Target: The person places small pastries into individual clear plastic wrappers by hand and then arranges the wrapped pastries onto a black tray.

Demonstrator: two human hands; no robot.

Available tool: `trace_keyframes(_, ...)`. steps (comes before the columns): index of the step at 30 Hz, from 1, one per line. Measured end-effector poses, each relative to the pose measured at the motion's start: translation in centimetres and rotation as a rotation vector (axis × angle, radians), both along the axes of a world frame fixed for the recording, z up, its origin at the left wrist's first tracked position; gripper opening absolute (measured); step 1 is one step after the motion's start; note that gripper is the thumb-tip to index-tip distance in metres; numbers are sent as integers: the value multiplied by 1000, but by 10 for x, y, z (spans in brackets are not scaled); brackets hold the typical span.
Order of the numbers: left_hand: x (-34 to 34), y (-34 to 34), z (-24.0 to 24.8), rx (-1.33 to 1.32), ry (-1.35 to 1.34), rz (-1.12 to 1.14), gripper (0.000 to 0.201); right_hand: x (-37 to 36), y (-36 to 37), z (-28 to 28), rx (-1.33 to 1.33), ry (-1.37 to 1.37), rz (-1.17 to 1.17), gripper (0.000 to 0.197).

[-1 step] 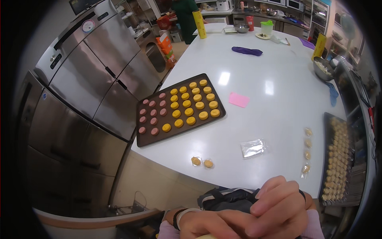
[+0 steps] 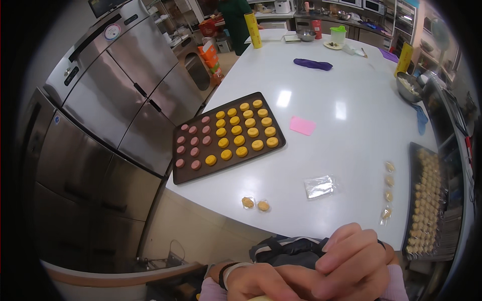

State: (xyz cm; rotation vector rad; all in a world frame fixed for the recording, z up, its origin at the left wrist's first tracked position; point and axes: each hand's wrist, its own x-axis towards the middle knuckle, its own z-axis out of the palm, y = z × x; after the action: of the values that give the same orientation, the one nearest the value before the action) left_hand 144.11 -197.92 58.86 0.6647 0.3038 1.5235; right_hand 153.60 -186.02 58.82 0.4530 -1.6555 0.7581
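My left hand (image 2: 266, 281) and my right hand (image 2: 354, 258) are together at the lower edge, in front of my body. The left hand is closed, with a sliver of a pale yellow lump (image 2: 261, 298) showing beneath it, cut off by the frame. Curled over the left fingertips, the right hand's fingers hide whatever is between them. Nearest on the white table are two small golden lumps on clear film (image 2: 247, 202) and a clear plastic packet (image 2: 320, 186). To the right, several more wrapped golden lumps (image 2: 388, 195) stand in a column.
A dark baking tray (image 2: 226, 173) bears rows of pink and yellow round pressed cakes. At the right edge, another dark tray (image 2: 412, 195) is full of pale lumps. A pink scraper (image 2: 303, 126), a purple cloth (image 2: 313, 64) and a metal bowl (image 2: 409, 90) lie farther off. Steel refrigerators (image 2: 120, 85) line the left.
The hands stay together in nearly the same pose, the right fingers shifting only slightly. Nothing on the table has moved.
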Motion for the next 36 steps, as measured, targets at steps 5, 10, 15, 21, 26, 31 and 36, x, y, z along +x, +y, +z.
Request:
trace_keyframes(5, -7, 9, -12, 179, 65, 27, 53, 17, -6, 3, -263, -216, 160, 20)
trace_keyframes(10, -6, 16, -18, 316, 104, 42, 49, 15, -6, 3, -261, -92, 215, 15)
trace_keyframes(15, -9, 20, -23, 459, 141, 85, 45, 15, 0, 7, -238, -139, 317, 7)
trace_keyframes(21, -10, 29, -29, 633, 155, 177, 41, 17, 16, -4, -106, -220, 525, 10)
trace_keyframes(26, -2, 29, -28, 636, 53, 412, 26, 11, 18, -5, -107, -197, 663, 10)
trace_keyframes(31, -23, 28, -37, 759, 176, 403, 26, 7, 9, -6, -143, -228, 659, 8)
trace_keyframes(36, -13, 40, -32, 837, -55, 400, 22, 12, -3, -21, -251, -286, 696, 2)
